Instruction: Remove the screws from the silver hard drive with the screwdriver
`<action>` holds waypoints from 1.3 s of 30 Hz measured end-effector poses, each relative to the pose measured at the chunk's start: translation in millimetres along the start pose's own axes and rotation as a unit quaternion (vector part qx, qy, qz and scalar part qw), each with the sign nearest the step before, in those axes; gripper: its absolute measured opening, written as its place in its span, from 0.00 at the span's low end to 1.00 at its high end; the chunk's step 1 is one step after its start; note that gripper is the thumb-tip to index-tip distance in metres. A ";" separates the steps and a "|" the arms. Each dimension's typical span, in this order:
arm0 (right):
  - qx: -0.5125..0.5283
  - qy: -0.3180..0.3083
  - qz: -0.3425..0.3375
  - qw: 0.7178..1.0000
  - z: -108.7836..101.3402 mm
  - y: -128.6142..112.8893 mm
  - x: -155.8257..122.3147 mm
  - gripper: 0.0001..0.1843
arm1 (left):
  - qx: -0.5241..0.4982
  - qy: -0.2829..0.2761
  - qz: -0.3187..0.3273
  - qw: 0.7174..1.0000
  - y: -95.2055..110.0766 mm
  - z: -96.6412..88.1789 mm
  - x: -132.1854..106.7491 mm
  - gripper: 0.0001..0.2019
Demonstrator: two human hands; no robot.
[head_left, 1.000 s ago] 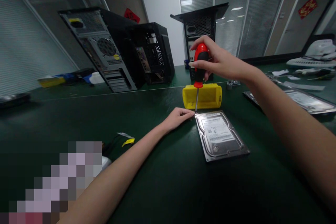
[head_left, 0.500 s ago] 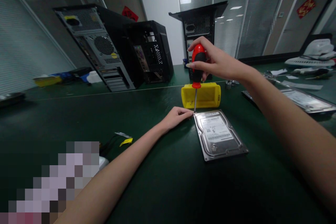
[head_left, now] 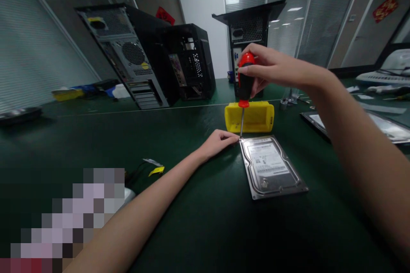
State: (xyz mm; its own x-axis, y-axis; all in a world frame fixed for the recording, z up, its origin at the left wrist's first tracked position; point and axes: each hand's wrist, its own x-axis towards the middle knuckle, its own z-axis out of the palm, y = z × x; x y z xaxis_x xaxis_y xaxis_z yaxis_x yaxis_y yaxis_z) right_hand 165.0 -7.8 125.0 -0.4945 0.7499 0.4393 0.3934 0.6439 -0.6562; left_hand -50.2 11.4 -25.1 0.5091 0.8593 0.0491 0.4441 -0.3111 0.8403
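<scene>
A silver hard drive [head_left: 267, 166] with a white label lies flat on the dark green table. My right hand [head_left: 265, 68] is wrapped round the red and black handle of a screwdriver [head_left: 246, 81], held nearly upright. Its shaft runs down to the far left corner of the drive. At that same corner are the closed fingertips of my left hand [head_left: 221, 141], beside the screwdriver's tip; exactly what they pinch is hard to see. Just behind the drive, a yellow plastic bin [head_left: 265, 126] faces me with its opening.
Several black computer cases [head_left: 128, 55] stand along the back. Another hard drive [head_left: 387, 128] lies at the right, partly behind my forearm. A cable with a yellow tag [head_left: 156, 171] is left of my arm. A white helmet-like object [head_left: 395, 66] sits far right.
The whole view has shifted slightly, so things appear a little further right. My right wrist looks slightly turned and raised round the screwdriver handle. The left hand stays at the drive's corner.
</scene>
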 end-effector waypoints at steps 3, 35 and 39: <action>-0.003 -0.034 0.018 0.999 -14.1 -0.7 5.5 0.18 | 0.003 0.001 -0.005 1.000 0.9 -0.1 0.0 0.17; -0.046 -0.065 -0.128 0.989 -6.0 4.8 26.1 0.18 | -0.022 -0.055 0.021 0.998 -0.3 -2.0 27.0 0.14; -0.019 -0.094 -0.124 0.988 -7.5 -4.3 20.5 0.19 | -0.016 -0.055 0.024 0.998 1.3 -1.9 26.8 0.14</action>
State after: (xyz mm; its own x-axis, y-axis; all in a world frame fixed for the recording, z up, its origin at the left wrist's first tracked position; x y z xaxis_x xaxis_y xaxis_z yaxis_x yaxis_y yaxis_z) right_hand 159.0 6.0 141.4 -0.7129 0.5291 0.4603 0.2685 0.8123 -0.5178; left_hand -37.4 34.8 -21.6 0.6078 0.7934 0.0326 0.3943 -0.3373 0.8549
